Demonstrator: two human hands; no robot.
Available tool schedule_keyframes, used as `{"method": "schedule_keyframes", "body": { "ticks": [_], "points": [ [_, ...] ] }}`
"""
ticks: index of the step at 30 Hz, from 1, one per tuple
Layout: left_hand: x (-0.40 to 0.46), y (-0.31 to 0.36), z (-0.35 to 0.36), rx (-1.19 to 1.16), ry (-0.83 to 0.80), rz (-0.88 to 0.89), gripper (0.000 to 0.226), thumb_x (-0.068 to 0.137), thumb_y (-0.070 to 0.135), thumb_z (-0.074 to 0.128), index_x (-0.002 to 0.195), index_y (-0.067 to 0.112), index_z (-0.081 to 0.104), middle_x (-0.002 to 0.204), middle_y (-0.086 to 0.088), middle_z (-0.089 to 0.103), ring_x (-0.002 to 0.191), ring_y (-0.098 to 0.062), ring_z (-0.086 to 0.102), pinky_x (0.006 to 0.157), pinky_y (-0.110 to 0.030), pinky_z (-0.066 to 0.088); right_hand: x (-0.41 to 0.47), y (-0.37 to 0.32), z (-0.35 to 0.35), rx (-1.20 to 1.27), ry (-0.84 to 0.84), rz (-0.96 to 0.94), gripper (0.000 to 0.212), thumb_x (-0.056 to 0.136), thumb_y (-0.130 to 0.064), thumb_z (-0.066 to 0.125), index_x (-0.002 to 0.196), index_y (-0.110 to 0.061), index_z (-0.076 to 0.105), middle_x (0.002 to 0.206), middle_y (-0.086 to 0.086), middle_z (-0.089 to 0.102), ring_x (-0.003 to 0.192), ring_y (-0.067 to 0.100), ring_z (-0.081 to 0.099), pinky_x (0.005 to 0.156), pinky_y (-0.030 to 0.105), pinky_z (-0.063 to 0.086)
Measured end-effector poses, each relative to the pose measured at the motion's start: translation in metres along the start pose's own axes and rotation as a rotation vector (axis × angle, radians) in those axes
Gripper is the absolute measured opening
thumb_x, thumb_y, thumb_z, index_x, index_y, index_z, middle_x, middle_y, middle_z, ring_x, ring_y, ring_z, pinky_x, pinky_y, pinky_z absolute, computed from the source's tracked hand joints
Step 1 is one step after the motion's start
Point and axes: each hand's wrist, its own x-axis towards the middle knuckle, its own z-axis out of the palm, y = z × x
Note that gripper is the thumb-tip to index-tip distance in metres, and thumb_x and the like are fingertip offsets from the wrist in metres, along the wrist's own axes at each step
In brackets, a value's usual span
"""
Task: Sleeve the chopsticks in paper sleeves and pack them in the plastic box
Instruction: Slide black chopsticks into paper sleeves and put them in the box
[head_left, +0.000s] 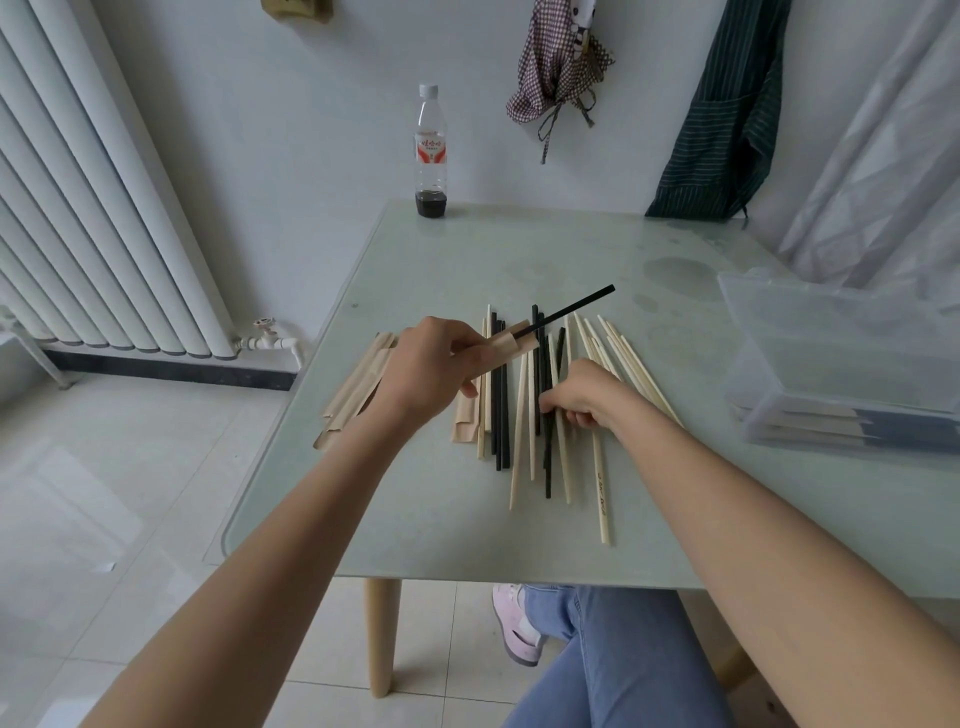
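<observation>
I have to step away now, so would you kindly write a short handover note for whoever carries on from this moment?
Left hand: holds a brown paper sleeve with a black chopstick partly in it.
Right hand: fingers curled on the loose black and pale wooden chopsticks spread mid-table.
Spare brown paper sleeves lie left of the pile; the clear plastic box sits at right with some sleeved sets inside.
Left: finish this set, sleeve the rest, box them.
</observation>
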Motion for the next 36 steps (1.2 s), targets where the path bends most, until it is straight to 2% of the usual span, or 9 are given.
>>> {"method": "schedule_keyframes", "body": {
  "ticks": [4, 13, 16, 19, 22, 26, 31, 33, 36],
  "points": [
    [-0.001, 0.0, -0.003, 0.0, 0.011, -0.004, 0.016, 0.091, 0.025, 0.055, 0.09, 0.017, 0.069, 0.064, -0.002, 0.07, 0.062, -0.005, 0.065, 0.069, -0.025, 0.047, 0.0, 0.004, 0.003, 0.121, -0.049, -0.01, 0.025, 0.085, -0.017, 0.068, 0.077, -0.008, 0.046, 0.06, 0.004, 0.046, 0.044, 0.009, 0.035, 0.034, 0.014, 0.028],
    [-0.002, 0.0, -0.004, -0.016, 0.014, -0.007, 0.014, 0.091, 0.026, 0.056, 0.088, 0.019, 0.068, 0.063, -0.001, 0.07, 0.058, -0.003, 0.064, 0.066, -0.022, 0.047, -0.01, 0.018, -0.017, 0.353, -0.117, -0.035, 0.005, 0.088, -0.006, 0.058, 0.088, -0.001, 0.06, 0.071, 0.009, 0.056, 0.049, 0.009, 0.047, 0.032, 0.012, 0.027],
    [-0.003, 0.002, -0.002, -0.016, 0.014, -0.007, 0.013, 0.092, 0.023, 0.054, 0.088, 0.02, 0.067, 0.063, 0.0, 0.069, 0.059, -0.002, 0.063, 0.063, -0.02, 0.044, -0.013, 0.02, -0.019, 0.428, -0.148, -0.02, 0.011, 0.088, -0.004, 0.051, 0.079, -0.005, 0.057, 0.073, 0.009, 0.06, 0.052, 0.012, 0.051, 0.039, 0.016, 0.034],
    [-0.004, 0.004, -0.001, -0.026, 0.014, 0.004, 0.014, 0.092, 0.021, 0.054, 0.089, 0.018, 0.067, 0.063, 0.002, 0.068, 0.055, 0.002, 0.063, 0.056, -0.01, 0.039, -0.018, 0.019, -0.017, 0.498, -0.156, 0.009, 0.009, 0.088, -0.004, 0.045, 0.084, -0.007, 0.052, 0.073, 0.009, 0.056, 0.063, 0.018, 0.051, 0.055, 0.028, 0.048],
    [-0.005, 0.005, -0.002, -0.027, 0.017, 0.015, 0.013, 0.093, 0.024, 0.054, 0.088, 0.019, 0.066, 0.061, 0.003, 0.068, 0.054, 0.005, 0.062, 0.057, -0.013, 0.038, -0.018, 0.019, -0.014, 0.532, -0.146, 0.01, 0.007, 0.087, 0.0, 0.043, 0.086, -0.003, 0.05, 0.076, 0.011, 0.051, 0.064, 0.019, 0.05, 0.058, 0.033, 0.054],
    [-0.005, 0.006, -0.003, -0.039, 0.026, 0.021, 0.013, 0.092, 0.025, 0.055, 0.088, 0.02, 0.067, 0.064, 0.001, 0.069, 0.055, 0.003, 0.063, 0.066, -0.021, 0.046, -0.017, 0.019, -0.015, 0.608, -0.152, -0.019, 0.022, 0.086, 0.012, 0.044, 0.107, 0.006, 0.05, 0.082, 0.018, 0.054, 0.064, 0.021, 0.057, 0.054, 0.032, 0.059],
    [-0.005, 0.011, -0.003, -0.036, 0.011, 0.022, 0.015, 0.092, 0.031, 0.055, 0.084, 0.021, 0.064, 0.066, 0.0, 0.07, 0.055, -0.001, 0.064, 0.073, -0.028, 0.049, -0.024, 0.019, -0.027, 0.781, -0.243, -0.02, 0.028, 0.091, 0.017, 0.042, 0.119, 0.014, 0.04, 0.113, 0.039, 0.051, 0.076, 0.032, 0.067, 0.057, 0.024, 0.059],
    [-0.005, 0.012, -0.002, -0.021, 0.008, 0.024, 0.015, 0.092, 0.03, 0.055, 0.084, 0.021, 0.064, 0.069, -0.001, 0.071, 0.055, 0.0, 0.064, 0.074, -0.029, 0.05, -0.027, 0.021, -0.032, 0.789, -0.237, -0.03, 0.03, 0.091, 0.016, 0.042, 0.121, 0.018, 0.04, 0.114, 0.039, 0.053, 0.077, 0.032, 0.067, 0.057, 0.024, 0.059],
    [-0.005, 0.015, 0.0, -0.015, 0.007, 0.015, 0.016, 0.092, 0.029, 0.055, 0.084, 0.019, 0.065, 0.074, -0.005, 0.072, 0.055, 0.0, 0.064, 0.075, -0.028, 0.049, -0.029, 0.025, -0.038, 0.82, -0.21, -0.065, 0.025, 0.094, 0.01, 0.043, 0.116, 0.018, 0.047, 0.099, 0.029, 0.064, 0.079, 0.028, 0.068, 0.065, 0.026, 0.059]
  ]
}}
